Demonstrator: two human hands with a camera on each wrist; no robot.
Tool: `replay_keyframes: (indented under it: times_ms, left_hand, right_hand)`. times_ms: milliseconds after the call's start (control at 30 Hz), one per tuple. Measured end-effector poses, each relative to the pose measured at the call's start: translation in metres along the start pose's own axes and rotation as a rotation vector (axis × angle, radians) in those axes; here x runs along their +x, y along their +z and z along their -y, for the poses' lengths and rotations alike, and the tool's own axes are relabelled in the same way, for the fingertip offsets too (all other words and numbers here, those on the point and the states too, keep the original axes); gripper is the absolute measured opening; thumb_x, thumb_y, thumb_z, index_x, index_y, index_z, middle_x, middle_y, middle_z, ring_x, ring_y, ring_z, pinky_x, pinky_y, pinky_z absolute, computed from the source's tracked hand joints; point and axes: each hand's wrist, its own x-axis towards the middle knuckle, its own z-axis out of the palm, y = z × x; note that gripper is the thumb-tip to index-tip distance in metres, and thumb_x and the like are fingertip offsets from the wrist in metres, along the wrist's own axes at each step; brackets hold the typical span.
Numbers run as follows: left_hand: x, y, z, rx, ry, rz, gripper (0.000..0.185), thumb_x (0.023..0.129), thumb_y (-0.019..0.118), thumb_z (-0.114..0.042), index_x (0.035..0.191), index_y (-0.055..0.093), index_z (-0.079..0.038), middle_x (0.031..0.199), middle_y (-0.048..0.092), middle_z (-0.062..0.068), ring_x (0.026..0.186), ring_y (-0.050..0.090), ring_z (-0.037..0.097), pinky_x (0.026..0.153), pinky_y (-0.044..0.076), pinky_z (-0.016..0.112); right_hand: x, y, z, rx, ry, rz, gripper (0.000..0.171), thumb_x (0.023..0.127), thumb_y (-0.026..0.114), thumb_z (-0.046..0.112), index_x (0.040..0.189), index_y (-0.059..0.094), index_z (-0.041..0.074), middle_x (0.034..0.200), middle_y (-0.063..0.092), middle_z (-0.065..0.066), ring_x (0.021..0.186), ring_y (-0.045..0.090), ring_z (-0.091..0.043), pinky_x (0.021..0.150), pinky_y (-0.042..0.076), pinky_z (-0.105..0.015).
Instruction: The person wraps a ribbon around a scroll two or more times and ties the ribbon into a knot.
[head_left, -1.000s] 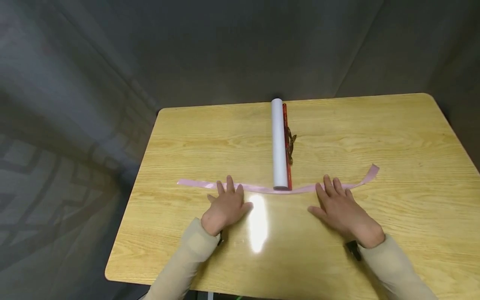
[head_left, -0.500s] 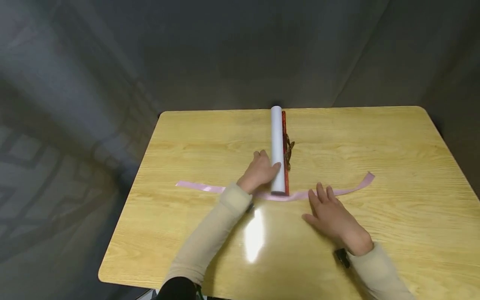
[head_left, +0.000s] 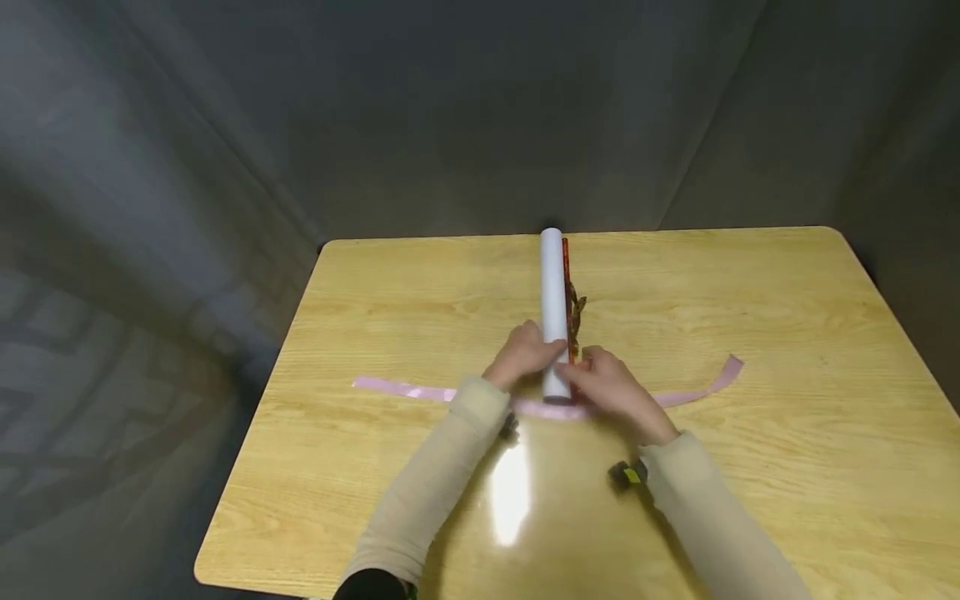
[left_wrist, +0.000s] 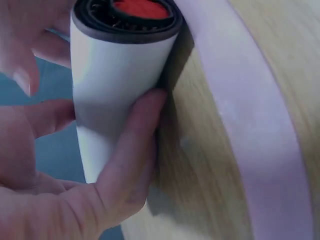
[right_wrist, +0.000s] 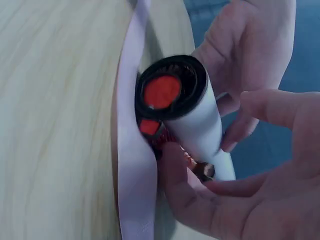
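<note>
My left hand [head_left: 522, 357] is curled round the near end of the white roll [head_left: 554, 312], thumb along one side and fingers on the other, as the left wrist view shows plainly with the thumb [left_wrist: 131, 145] pressed against the white paper [left_wrist: 117, 85]. My right hand [head_left: 609, 387] comes in from the other side; its fingers bend toward the roll and the thin red stick [head_left: 567, 292] lying tight against the roll's right flank, and the thumb [right_wrist: 181, 185] touches that red piece near its end.

The roll lies flat on the wooden table [head_left: 787, 350], its long axis running straight away from me, the near end pointing at me and the far end close to the table's back edge. In the right wrist view that near end [right_wrist: 170, 92] shows a dark rim with a red core.

A pink ribbon [head_left: 405, 389] lies across the table at right angles to the roll, passing just under its near end, the right tail curling upward. Behind the table hangs a grey backdrop [head_left: 480, 108].
</note>
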Motion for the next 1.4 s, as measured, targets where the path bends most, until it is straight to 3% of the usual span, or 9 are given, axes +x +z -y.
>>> replay_keyframes:
  times_ms: [167,300,400,600,733,867,967,1200,1400]
  left_hand:
    - [0.005,-0.006,0.003,-0.199,0.013,0.098,0.036,0.092,0.062,-0.028,0.108,0.053,0.003,0.088,0.062,0.016,0.071,0.063,0.026,0.062,0.057,0.034]
    - [0.015,-0.015,-0.002,-0.356,0.032,0.232,0.034,0.094,0.059,-0.022,0.112,0.055,0.006,0.094,0.066,0.022,0.072,0.066,0.027,0.066,0.059,0.038]
    - [0.022,-0.022,-0.008,-0.415,0.032,0.286,0.033,0.095,0.058,-0.019,0.115,0.054,0.006,0.096,0.067,0.023,0.073,0.067,0.027,0.067,0.06,0.04]
    - [0.024,-0.033,-0.009,-0.446,-0.023,0.332,0.036,0.094,0.059,-0.017,0.122,0.048,0.003,0.101,0.065,0.02,0.078,0.067,0.028,0.068,0.06,0.041]
    - [0.018,-0.037,-0.006,-0.447,-0.039,0.343,0.043,0.09,0.062,-0.013,0.127,0.044,-0.001,0.106,0.062,0.019,0.082,0.067,0.029,0.07,0.06,0.043]
    - [0.007,-0.039,-0.004,-0.389,-0.033,0.314,0.043,0.087,0.065,-0.013,0.124,0.045,-0.004,0.108,0.061,0.017,0.085,0.067,0.029,0.073,0.059,0.041]
    - [0.0,-0.04,-0.002,-0.344,-0.023,0.295,0.037,0.09,0.064,-0.018,0.119,0.048,-0.001,0.106,0.062,0.017,0.085,0.066,0.027,0.073,0.059,0.039]
    - [-0.01,-0.046,0.003,-0.346,0.039,0.283,0.047,0.096,0.057,-0.028,0.133,0.04,-0.004,0.104,0.064,0.021,0.08,0.068,0.028,0.071,0.06,0.04]
    - [-0.015,-0.045,0.007,-0.357,0.042,0.29,0.046,0.096,0.057,-0.026,0.131,0.04,-0.003,0.102,0.064,0.021,0.076,0.068,0.029,0.068,0.06,0.042]
  right_hand:
    - [0.015,-0.005,0.006,0.109,-0.024,0.032,0.05,0.096,0.054,0.032,0.113,0.05,-0.015,0.09,0.058,-0.018,0.075,0.054,-0.02,0.062,0.048,-0.028]
    - [0.024,-0.013,0.014,0.204,-0.037,0.065,0.049,0.097,0.052,0.029,0.12,0.05,-0.015,0.103,0.062,-0.024,0.085,0.058,-0.021,0.073,0.051,-0.028]
    - [0.031,-0.02,0.02,0.268,-0.019,0.086,0.056,0.097,0.052,0.032,0.13,0.045,-0.013,0.115,0.059,-0.025,0.095,0.058,-0.022,0.082,0.049,-0.028]
    - [0.037,-0.028,0.025,0.398,0.033,0.139,0.064,0.09,0.064,0.03,0.136,0.038,-0.006,0.113,0.058,-0.016,0.089,0.057,-0.017,0.078,0.049,-0.027]
    - [0.04,-0.024,0.021,0.447,-0.006,0.162,0.07,0.086,0.07,0.021,0.14,0.032,-0.001,0.118,0.055,-0.016,0.09,0.059,-0.017,0.079,0.05,-0.028]
    - [0.038,-0.018,0.015,0.408,-0.099,0.183,0.075,0.083,0.073,0.016,0.142,0.029,0.0,0.129,0.05,-0.022,0.101,0.059,-0.023,0.087,0.051,-0.032]
    - [0.03,-0.013,0.012,0.328,-0.139,0.203,0.076,0.081,0.075,0.016,0.141,0.031,-0.002,0.131,0.05,-0.024,0.11,0.058,-0.03,0.094,0.05,-0.039]
    - [0.001,0.001,0.004,0.33,-0.125,0.3,0.08,0.078,0.078,0.018,0.141,0.033,-0.002,0.134,0.05,-0.022,0.116,0.055,-0.031,0.099,0.048,-0.045]
    - [-0.019,0.012,-0.001,0.346,-0.233,0.342,0.09,0.074,0.08,0.016,0.146,0.028,0.003,0.138,0.047,-0.02,0.121,0.05,-0.033,0.1,0.045,-0.042]
